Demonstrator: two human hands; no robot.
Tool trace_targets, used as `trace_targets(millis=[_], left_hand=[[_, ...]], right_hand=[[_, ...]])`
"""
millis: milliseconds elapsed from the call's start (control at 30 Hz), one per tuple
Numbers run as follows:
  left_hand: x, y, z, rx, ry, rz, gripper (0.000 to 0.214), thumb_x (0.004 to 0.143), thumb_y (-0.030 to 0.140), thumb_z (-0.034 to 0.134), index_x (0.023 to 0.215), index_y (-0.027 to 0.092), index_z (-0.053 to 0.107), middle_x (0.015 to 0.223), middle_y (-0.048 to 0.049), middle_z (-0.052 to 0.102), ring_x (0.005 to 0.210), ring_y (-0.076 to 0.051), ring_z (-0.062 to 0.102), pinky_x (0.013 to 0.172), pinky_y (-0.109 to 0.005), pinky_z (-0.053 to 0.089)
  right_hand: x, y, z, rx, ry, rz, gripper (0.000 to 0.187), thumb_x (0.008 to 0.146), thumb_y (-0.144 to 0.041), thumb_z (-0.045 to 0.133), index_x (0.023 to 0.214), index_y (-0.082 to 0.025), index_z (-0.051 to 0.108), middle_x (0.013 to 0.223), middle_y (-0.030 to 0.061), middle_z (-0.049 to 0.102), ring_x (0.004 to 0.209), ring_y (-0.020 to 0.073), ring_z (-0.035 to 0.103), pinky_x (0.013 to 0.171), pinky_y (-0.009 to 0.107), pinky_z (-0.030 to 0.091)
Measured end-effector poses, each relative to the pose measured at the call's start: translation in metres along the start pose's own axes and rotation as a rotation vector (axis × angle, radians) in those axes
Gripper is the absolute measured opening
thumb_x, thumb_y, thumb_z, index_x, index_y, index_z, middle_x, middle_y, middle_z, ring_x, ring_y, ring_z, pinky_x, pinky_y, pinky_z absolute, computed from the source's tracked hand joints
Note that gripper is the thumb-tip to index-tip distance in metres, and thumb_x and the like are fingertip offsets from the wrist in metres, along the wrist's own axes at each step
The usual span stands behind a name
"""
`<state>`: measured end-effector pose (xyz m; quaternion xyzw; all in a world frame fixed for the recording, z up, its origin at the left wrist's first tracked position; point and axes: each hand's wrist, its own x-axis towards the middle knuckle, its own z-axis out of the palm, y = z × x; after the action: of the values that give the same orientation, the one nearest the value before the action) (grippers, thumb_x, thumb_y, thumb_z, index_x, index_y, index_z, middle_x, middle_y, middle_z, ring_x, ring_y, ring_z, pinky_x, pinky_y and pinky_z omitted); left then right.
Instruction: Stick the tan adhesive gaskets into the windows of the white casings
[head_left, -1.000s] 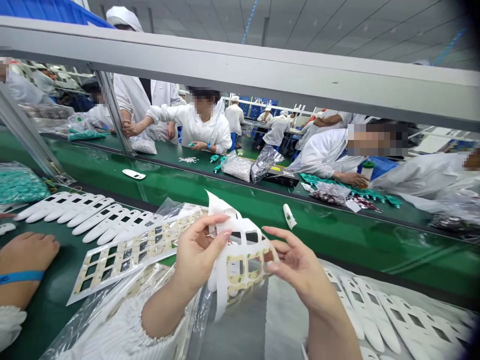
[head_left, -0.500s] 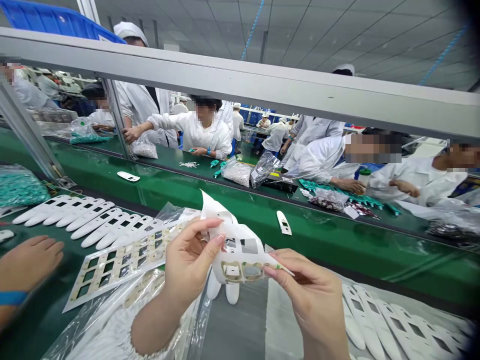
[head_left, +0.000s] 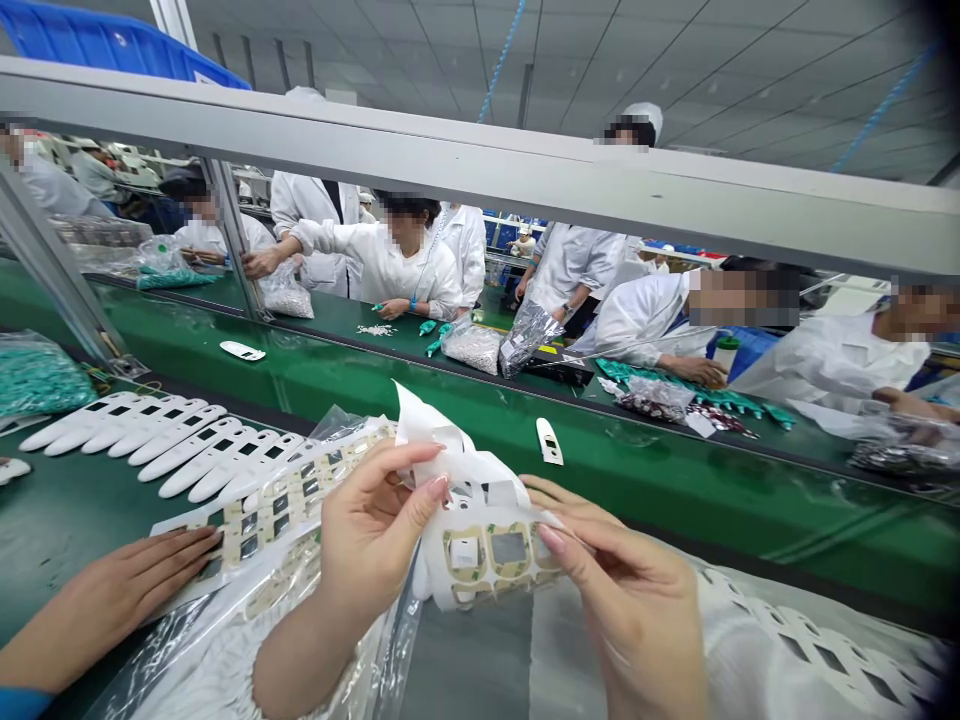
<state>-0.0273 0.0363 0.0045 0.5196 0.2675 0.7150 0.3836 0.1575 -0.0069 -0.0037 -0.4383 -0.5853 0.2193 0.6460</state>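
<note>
The fingers of the left hand (head_left: pixel 371 540) and right hand (head_left: pixel 626 590) pinched a white windowed die-cut film sheet (head_left: pixel 480 550); uneven pulling could tear it.

No writing can be read anywhere in this view. At two o'clock, a small yellow label (head_left: pixel 550 349) sits on a black case (head_left: pixel 559 372), but it is too small and blurred to show any characters. At six o'clock, the white die-cut sheet (head_left: pixel 480 540) shows no legible print.
</note>
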Motion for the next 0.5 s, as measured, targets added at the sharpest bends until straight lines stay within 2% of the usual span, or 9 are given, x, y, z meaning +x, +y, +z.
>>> trace_targets(millis=[100, 233, 333, 400, 500], left_hand=[[0.000, 0.000, 0.001, 0.006, 0.011, 0.000, 0.021, 0.076, 0.013, 0.075, 0.092, 0.026, 0.077, 0.078, 0.0002, 0.064, 0.061, -0.008, 0.062, 0.054, -0.014, 0.052], [0.003, -0.002, 0.000, -0.008, 0.007, -0.008, 0.021, 0.076, 0.013, 0.075, 0.091, 0.026, 0.077, 0.078, 0.0003, 0.065, 0.061, -0.008, 0.062, 0.054, -0.015, 0.052], [0.004, -0.003, -0.002, -0.006, 0.019, -0.021, 0.019, 0.076, 0.015, 0.075, 0.091, 0.025, 0.077, 0.077, -0.0002, 0.064, 0.060, -0.009, 0.061, 0.053, -0.015, 0.051], [0.005, -0.003, -0.003, 0.001, 0.022, -0.023, 0.018, 0.076, 0.016, 0.075, 0.092, 0.025, 0.077, 0.077, -0.0004, 0.064, 0.060, -0.009, 0.061, 0.052, -0.017, 0.051], [0.004, -0.002, -0.003, 0.016, 0.018, -0.003, 0.019, 0.077, 0.016, 0.075, 0.093, 0.025, 0.076, 0.077, 0.0001, 0.063, 0.058, -0.010, 0.062, 0.052, -0.018, 0.052]], right_hand=[[-0.004, 0.003, 0.001, -0.072, 0.095, -0.011, 0.016, 0.073, -0.017, 0.077, 0.086, -0.026, 0.078, 0.090, 0.0065, 0.077, 0.095, 0.0278, 0.071, 0.087, 0.047, 0.057], [-0.004, 0.000, 0.006, -0.169, 0.202, -0.199, 0.027, 0.071, -0.009, 0.077, 0.092, -0.027, 0.076, 0.083, 0.0008, 0.077, 0.079, 0.0190, 0.071, 0.070, 0.032, 0.059], [-0.003, -0.003, 0.009, -0.222, 0.184, -0.332, 0.032, 0.073, -0.001, 0.074, 0.093, -0.027, 0.074, 0.085, -0.0018, 0.076, 0.076, 0.0146, 0.070, 0.072, 0.029, 0.058], [-0.002, -0.004, 0.010, -0.224, 0.150, -0.378, 0.032, 0.073, 0.002, 0.072, 0.092, -0.024, 0.073, 0.091, 0.0002, 0.074, 0.083, 0.0163, 0.069, 0.076, 0.032, 0.057], [0.000, -0.005, 0.012, -0.256, 0.117, -0.433, 0.030, 0.073, 0.004, 0.071, 0.089, -0.021, 0.071, 0.089, 0.0022, 0.071, 0.084, 0.0172, 0.066, 0.073, 0.034, 0.056]])
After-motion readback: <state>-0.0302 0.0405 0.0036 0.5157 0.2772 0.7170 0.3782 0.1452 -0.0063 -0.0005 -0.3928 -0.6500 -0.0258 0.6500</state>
